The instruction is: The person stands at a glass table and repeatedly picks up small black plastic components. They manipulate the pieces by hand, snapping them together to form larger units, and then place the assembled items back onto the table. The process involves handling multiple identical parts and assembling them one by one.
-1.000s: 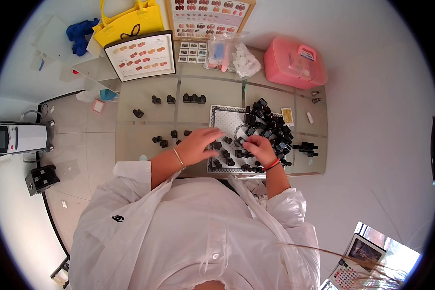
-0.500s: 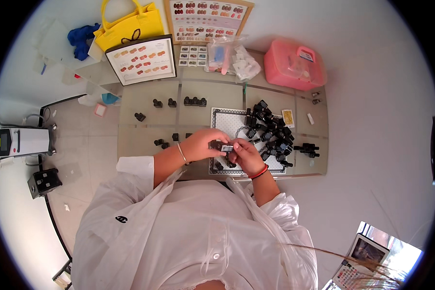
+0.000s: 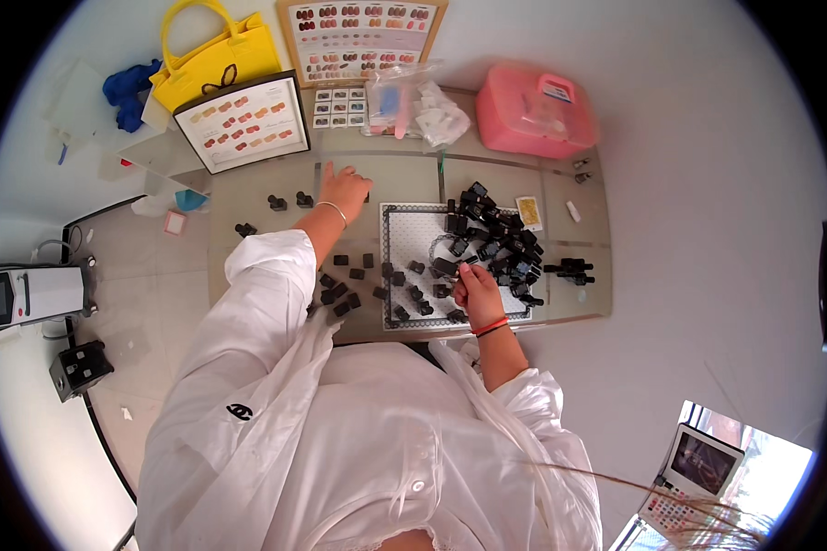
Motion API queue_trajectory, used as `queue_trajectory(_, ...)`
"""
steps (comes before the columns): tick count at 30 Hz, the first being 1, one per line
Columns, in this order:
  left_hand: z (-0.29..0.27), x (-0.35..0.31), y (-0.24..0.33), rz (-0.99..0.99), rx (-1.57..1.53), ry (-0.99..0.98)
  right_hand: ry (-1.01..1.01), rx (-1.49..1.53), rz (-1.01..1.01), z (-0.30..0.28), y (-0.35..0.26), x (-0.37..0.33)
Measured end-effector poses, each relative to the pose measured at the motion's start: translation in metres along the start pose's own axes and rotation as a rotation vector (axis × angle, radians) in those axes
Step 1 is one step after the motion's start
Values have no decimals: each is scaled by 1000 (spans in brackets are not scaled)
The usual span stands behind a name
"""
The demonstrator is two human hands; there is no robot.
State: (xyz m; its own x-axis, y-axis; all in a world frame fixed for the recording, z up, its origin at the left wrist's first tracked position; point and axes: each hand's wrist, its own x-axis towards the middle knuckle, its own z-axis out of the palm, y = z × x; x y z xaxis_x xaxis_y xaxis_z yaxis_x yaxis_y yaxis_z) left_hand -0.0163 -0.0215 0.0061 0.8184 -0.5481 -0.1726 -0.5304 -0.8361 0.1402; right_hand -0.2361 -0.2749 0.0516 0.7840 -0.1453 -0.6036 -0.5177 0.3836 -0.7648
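Note:
My left hand reaches to the far side of the table, over the spot where a short row of black bottles stood. Its fingers look spread, and it hides most of that row. My right hand is closed near the mat's lower middle, and a black nail polish bottle sticks out from its fingertips. Beside it, a heap of black nail polish bottles covers the right part of the white patterned mat. Several more black bottles stand and lie left of the mat.
Along the back are a yellow bag, framed colour charts, clear plastic bags and a pink case. Several black bottles lie near the right edge. A small gold-filled packet sits beside the heap.
My left hand has left the bottle held between both hands and moved far and left, to the back row. My right hand keeps hold of a bottle. The view has shifted slightly.

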Motion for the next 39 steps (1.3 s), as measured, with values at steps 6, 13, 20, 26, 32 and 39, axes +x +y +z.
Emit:
queue_trajectory(6, 2, 14, -12, -234, -1037, 46, 10, 43, 1, -7, 4, 3)
queue_trajectory(13, -17, 2, 2, -279, -2137, -258, 21, 41, 16, -2, 3, 6)
queue_trajectory(20, 1, 10, -12, -209, -1711, -83, -10, 38, 21, 1, 2, 9)
queue_trajectory(26, -12, 3, -17, -104, -860, 113, 42, -76, -49, -8, 10, 12)
queue_trajectory(32, 6, 3, -19, -14, -318, 196, 106, -164, -171, -13, 17, 11)
queue_trajectory(39, 10, -2, -16, -9, -129, 104, 36, 570, 6, -13, 6, 3)
